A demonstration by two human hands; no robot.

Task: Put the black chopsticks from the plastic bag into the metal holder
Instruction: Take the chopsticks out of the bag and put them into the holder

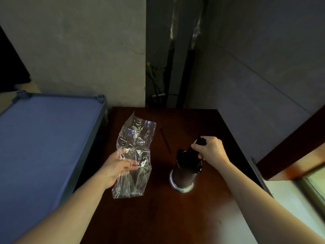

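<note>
left hand [115, 167] grip pinching plastic bag [134, 155]; right hand [210, 148] grip clenching black chopsticks [189, 155], metal holder [183, 175]

A bundle of black chopsticks [189, 156] is standing in the metal holder [183, 175], its tops leaning to the right and sticking out above the rim. The holder, a dark cylinder on a wider silver base, is standing upright. The clear, crinkled plastic bag [134, 155] is hanging just left of the holder, and one lone chopstick [165, 140] is lying flat between them, farther back.
</note>
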